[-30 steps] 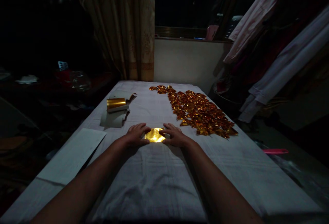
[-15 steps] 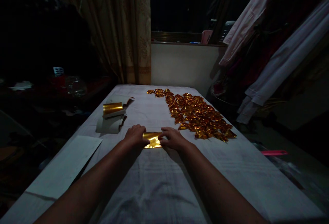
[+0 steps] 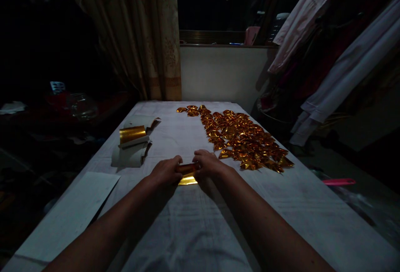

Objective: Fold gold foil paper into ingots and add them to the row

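Note:
A small sheet of gold foil paper (image 3: 187,174) lies on the white cloth-covered table (image 3: 193,222), partly rolled or folded over. My left hand (image 3: 165,172) pinches its left end with curled fingers. My right hand (image 3: 209,165) grips the right end the same way. Both hands rest on the cloth at the table's middle. To the right and beyond them spreads a heap of several folded gold foil pieces (image 3: 243,138).
A stack of gold foil sheets on grey paper wrapping (image 3: 133,140) sits at the left of the table. A white paper sheet (image 3: 71,213) lies at the near left edge. Curtain (image 3: 150,34), hanging clothes (image 3: 328,55) and dark clutter surround the table.
The flat gold sheet has been folded or rolled over into a narrower strip. Both hands have closed in on its ends, and the view has shifted slightly.

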The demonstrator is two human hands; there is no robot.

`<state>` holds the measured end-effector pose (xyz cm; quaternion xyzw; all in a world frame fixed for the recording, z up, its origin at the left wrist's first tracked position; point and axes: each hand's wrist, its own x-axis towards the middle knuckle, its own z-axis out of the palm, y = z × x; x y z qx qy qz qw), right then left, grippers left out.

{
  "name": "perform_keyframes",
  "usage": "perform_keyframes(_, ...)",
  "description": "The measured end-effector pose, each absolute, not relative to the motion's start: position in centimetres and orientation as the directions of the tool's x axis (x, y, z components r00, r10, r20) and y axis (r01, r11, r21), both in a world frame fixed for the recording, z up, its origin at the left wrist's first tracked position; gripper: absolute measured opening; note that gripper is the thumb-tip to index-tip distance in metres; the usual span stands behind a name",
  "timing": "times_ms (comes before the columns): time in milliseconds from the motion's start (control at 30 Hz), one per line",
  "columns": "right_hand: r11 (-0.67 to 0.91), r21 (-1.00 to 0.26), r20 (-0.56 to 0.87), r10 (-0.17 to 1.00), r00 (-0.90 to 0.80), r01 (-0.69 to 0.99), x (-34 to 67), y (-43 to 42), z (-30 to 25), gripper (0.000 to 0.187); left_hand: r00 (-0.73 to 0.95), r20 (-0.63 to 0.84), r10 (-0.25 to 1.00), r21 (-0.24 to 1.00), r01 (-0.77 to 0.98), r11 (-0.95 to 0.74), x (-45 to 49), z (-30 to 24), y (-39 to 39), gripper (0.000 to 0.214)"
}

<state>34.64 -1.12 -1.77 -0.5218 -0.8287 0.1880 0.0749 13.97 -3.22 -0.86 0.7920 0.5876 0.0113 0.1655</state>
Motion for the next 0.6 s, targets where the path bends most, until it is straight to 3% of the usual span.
perform_keyframes(67,0.368,-0.391,-0.065,0.903,-0.424,0.843,34.6,-0.7,-1.4,0.023,0.296,-0.133,0.946,0.319,0.916,-0.241,13.8,-1.0,-3.0,0.034)
perform_keyframes(133,0.312,-0.390,-0.049,0.932,-0.358,0.866,34.5,-0.2,-1.3,0.016,0.264,-0.082,0.961,0.354,0.909,-0.219,13.9,-1.3,-2.2,0.034)
perform_keyframes(300,0.144,-0.372,-0.003,0.988,-0.156,0.917,33.9,1.6,-2.1,0.023,0.176,0.100,0.979,0.383,0.901,-0.202,14.9,-2.4,-0.1,0.057)
perform_keyframes(400,0.098,-0.376,0.018,0.995,-0.098,0.921,33.5,2.0,-2.9,0.025,0.167,0.210,0.963,0.356,0.905,-0.234,15.0,-3.8,-0.4,0.054)
perform_keyframes(500,0.101,-0.394,0.046,0.995,-0.090,0.913,33.6,1.8,-3.8,0.039,0.378,0.322,0.868,0.243,0.853,-0.462,14.4,-5.5,-1.5,0.030)
perform_keyframes(600,0.159,-0.391,0.193,0.977,-0.088,0.906,33.7,0.8,-4.8,0.047,0.479,0.280,0.832,0.186,0.823,-0.537,13.6,-6.5,-2.5,0.033)
